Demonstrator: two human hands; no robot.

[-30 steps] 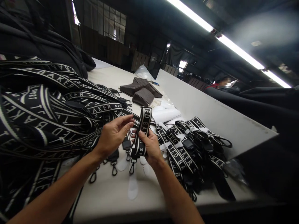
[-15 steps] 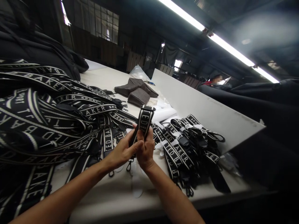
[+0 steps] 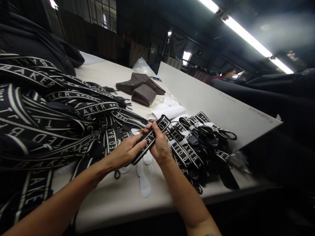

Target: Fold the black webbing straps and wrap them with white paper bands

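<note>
Both hands grip one folded black strap with white lettering, held tilted over the white table. My left hand pinches its lower end. Around its middle closes my right hand. To the left lies a big heap of loose lettered straps. At the right sits a stack of folded straps bound with white bands. White plastic strips lie on the table under my hands.
Brown pouches and white papers lie farther back on the table. A clear plastic bag sits at the far end. Dark fabric piles up at the right, with a person beyond it. The near table edge runs below my forearms.
The strap stood upright in my right hand; my left hand came in and took its lower end, and it now tilts toward the right. The view shifted slightly.
</note>
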